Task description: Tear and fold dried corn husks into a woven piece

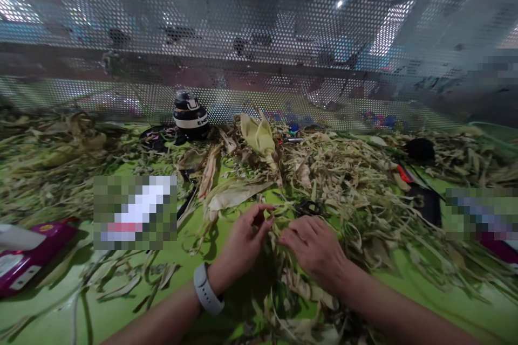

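Observation:
My left hand [243,242], with a pale watch band [207,288] on its wrist, pinches thin, pale green strips of corn husk [283,208] between thumb and fingers. Close by on the right, my right hand [318,248] is closed on the same strips, its knuckles upward. The ends of the strips inside the fingers are hidden. Just beyond my hands lies a dark object [307,206] that looks like scissors handles. Farther back, a folded corn husk piece [259,137] with pale petal-like leaves stands among the scraps. A broad, dry husk leaf [238,197] lies left of it.
Heaps of husk strips [343,172] cover much of the green table [182,307]. A black rounded container [190,118] stands near the perforated metal screen [251,27]. At left is a purple power strip [40,253]; at right lies a dark flat object [424,204].

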Motion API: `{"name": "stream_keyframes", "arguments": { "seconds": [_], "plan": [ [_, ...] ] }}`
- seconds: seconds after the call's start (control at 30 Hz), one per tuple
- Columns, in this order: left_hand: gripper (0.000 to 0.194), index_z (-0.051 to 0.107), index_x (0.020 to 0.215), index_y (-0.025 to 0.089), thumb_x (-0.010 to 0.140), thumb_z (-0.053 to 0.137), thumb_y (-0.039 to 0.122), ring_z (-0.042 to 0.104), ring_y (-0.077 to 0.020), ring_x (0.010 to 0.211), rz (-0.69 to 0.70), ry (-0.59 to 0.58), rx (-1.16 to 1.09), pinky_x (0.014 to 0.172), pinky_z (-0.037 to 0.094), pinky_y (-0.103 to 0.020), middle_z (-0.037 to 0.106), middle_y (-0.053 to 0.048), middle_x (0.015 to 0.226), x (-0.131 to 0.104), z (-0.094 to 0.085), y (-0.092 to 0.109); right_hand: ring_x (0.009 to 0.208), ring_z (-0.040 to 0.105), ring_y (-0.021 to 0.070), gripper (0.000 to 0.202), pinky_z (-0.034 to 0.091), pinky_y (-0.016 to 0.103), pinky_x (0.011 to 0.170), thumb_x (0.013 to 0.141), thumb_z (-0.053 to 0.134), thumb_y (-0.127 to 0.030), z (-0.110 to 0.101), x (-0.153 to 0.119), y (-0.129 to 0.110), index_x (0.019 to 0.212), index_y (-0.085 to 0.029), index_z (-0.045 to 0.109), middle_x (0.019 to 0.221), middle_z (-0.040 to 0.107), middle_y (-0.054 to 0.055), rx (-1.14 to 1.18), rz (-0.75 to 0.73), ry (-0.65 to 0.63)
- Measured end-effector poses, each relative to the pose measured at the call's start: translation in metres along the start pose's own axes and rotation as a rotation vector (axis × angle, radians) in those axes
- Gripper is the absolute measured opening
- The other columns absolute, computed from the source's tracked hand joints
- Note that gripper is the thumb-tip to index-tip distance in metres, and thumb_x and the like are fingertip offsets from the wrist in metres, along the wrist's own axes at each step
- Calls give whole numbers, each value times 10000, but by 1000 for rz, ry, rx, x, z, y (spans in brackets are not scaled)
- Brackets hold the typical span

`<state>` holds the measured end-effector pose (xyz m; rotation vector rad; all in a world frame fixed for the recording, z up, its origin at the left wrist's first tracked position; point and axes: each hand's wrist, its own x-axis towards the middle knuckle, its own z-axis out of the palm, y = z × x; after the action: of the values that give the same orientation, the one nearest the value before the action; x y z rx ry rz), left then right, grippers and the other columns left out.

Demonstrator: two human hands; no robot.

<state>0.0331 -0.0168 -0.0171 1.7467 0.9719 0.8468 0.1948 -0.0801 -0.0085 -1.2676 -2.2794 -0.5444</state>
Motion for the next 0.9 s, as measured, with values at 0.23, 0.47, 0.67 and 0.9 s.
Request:
{"name": "stream_keyframes", "arguments": {
  "seconds": [0.23,0.47,0.67,0.9],
  "plan": [
    [228,601,1028,183,840,471,193,561,-191,897,167,-270,84,831,437,-310,632,-63,954,-3,-8,11,680,572,173,306,414,290,644,968,341,-322,1,0,16,790,-174,542,713,630,51,208,243,9],
    [219,611,991,178,827,547,309,560,-197,874,53,-271,-72,808,441,-314,636,-50,927,-6,-5,10,530,505,126,299,355,219,494,934,364,-429,0,-1,7,767,-211,481,606,542,-22,642,662,-155],
    [281,647,944,167,734,686,349,571,-159,789,-207,-280,-506,746,450,-271,659,-37,872,-1,0,-1,588,534,120,298,414,218,562,831,562,-453,2,-1,12,950,-196,468,640,548,-35,1038,843,-11],
    [255,696,910,166,682,752,267,606,-138,813,-368,-320,-840,778,454,-235,692,-48,895,3,-6,6,749,598,151,293,484,246,638,763,655,-419,-2,-4,17,907,-181,564,870,598,53,1173,798,74]
  ]
}}
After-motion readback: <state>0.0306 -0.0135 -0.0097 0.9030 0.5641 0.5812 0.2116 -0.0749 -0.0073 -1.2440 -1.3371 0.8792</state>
